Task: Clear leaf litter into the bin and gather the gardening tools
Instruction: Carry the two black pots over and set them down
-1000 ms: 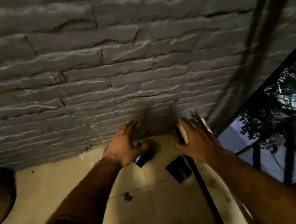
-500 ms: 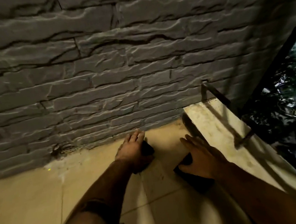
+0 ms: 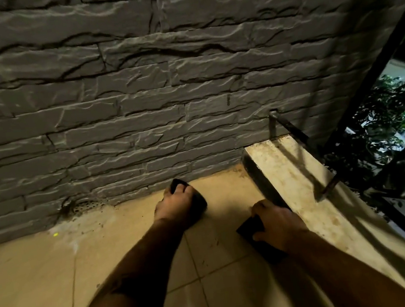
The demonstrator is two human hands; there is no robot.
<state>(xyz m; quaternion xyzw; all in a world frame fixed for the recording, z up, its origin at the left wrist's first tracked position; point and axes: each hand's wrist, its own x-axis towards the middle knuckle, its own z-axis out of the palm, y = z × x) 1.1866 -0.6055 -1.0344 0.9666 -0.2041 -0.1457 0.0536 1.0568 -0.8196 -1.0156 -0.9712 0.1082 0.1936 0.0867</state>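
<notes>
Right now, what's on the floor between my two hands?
Only bare tile, head view shows, between the left hand and right hand.

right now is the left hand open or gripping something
Gripping: the left hand has its fingers curled round a small dark object on the floor tiles.

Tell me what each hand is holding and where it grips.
The left hand grips a small dark object on the floor, fingers curled over its top. The right hand holds a flat black piece by its near end. What either thing is cannot be told.
</notes>
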